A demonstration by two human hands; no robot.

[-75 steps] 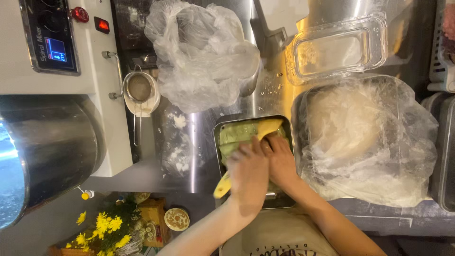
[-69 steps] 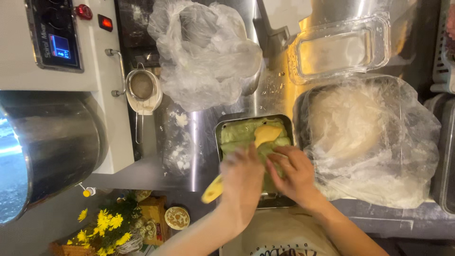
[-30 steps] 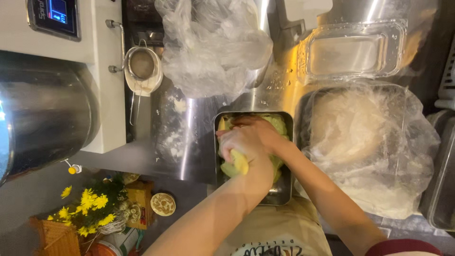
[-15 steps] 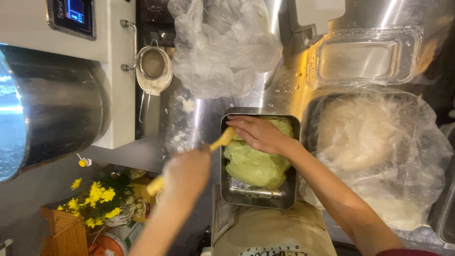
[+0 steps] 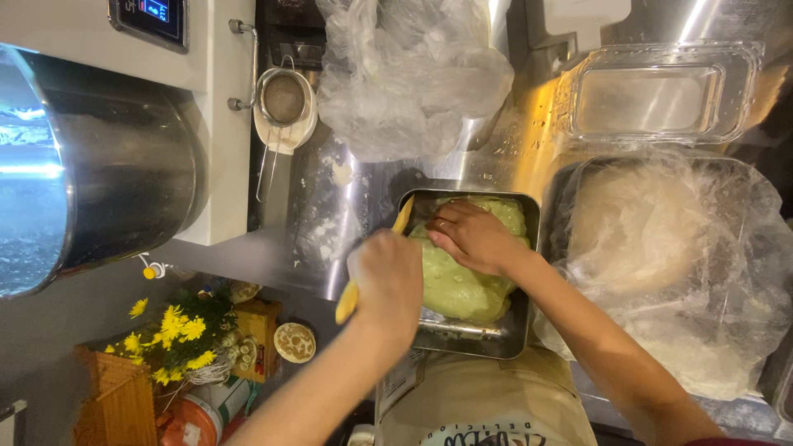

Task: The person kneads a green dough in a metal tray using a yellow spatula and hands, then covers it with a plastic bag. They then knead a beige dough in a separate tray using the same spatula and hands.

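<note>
**Two bare arms and a tan apron**

The left hand (image 5: 388,281) and the right hand (image 5: 472,238) wear no gloves and no rings. Both arms are bare all the way down. A small bit of dark red sleeve (image 5: 727,441) shows at the near right corner. A tan apron (image 5: 487,405) with dark letters covers the person's front.

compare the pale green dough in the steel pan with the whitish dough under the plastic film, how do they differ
The pale green dough lies uncovered in the small rectangular steel pan, pressed by the right hand. The whitish dough is larger, untouched, and wrapped in clear plastic film in a bigger tray. The left hand holds a yellow scraper by the green one only. Both are soft lumps in metal containers.
</note>
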